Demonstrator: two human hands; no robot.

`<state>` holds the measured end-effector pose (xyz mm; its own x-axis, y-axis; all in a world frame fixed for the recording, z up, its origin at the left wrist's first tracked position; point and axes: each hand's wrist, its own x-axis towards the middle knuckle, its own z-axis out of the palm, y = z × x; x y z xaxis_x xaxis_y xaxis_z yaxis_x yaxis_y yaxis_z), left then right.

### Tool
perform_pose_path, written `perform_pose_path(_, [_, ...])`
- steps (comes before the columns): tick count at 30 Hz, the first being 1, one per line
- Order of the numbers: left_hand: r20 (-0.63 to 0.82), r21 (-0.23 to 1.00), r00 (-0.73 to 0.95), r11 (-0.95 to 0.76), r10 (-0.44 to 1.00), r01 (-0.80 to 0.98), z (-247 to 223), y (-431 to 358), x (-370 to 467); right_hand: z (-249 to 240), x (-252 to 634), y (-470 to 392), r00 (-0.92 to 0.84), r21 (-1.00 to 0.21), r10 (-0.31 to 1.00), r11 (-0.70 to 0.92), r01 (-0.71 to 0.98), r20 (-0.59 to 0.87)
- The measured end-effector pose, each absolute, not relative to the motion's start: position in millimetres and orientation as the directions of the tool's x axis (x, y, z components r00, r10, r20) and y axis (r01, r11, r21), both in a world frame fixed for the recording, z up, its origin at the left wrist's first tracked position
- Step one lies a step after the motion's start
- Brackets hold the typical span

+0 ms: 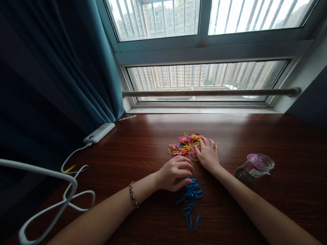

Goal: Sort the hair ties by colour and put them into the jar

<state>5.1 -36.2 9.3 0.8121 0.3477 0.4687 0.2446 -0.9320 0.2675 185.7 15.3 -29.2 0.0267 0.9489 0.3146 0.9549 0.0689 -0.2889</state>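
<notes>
A heap of multicoloured bands (182,148), pink, yellow, red and orange, lies on the brown wooden table. My right hand (208,154) rests on the right edge of this heap, its fingers spread. Nearer to me is a loose pile of blue bands (191,192), with a few single loops at its near end. Over the far end of the blue pile is my left hand (176,173), fingers curved and apart, and nothing is visible between them. A braided bracelet (133,195) circles the left wrist.
An open clear jar (255,168) with a pink part lies tilted right of my right forearm. A white power strip (99,132) and its looping white cable (74,183) are on the left, beside a blue curtain (76,61). A window with a metal rail (209,92) stands behind the table.
</notes>
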Motion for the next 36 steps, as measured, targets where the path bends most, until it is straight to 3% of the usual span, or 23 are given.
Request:
perform_pose_path(5, [0.493,0.177,0.702,-0.85,0.513,0.497,3.2,-17.7,-6.2,-22.2,183.8,7.0,0.021,-0.319,0.905,0.128,0.939,0.425])
perform_pose_path(10, [0.407,0.246,0.5,-0.619,0.765,0.746,-6.7,4.7,-16.4,-13.4,184.9,-1.1,0.029,-0.401,0.839,0.229,0.887,0.543])
perform_pose_path(15, [0.271,0.297,0.515,-0.579,0.813,0.759,-11.2,8.2,-16.4,-9.1,186.5,-4.5,-0.01,-0.52,0.76,0.454,0.723,0.65])
perform_pose_path(21, [0.289,0.295,0.515,-0.587,0.807,0.754,-11.1,4.9,-16.5,7.9,182.4,-35.4,-0.212,-0.579,0.715,0.676,0.456,0.666])
perform_pose_path(24, [0.305,0.291,0.507,-0.586,0.806,0.757,-11.1,4.2,-17.1,10.8,176.9,-52.1,-0.464,-0.503,0.66,0.751,0.427,0.592])
perform_pose_path(28, [0.332,0.285,0.518,-0.608,0.788,0.741,-10.9,3.9,-16.9,31.0,170.2,-67.9,-0.706,-0.27,0.596,0.803,0.531,0.382])
perform_pose_path(31, [0.376,0.288,0.516,-0.627,0.77,0.724,-11.8,5.0,-17.3,74.7,181.7,-80.5,-0.697,-0.162,0.627,0.772,0.614,0.348])
perform_pose_path(36, [0.503,0.368,0.45,-0.654,0.738,0.661,-15.3,9.1,-20.5,131.8,253.0,-87.9,-0.445,-0.11,0.716,0.583,0.805,0.538])
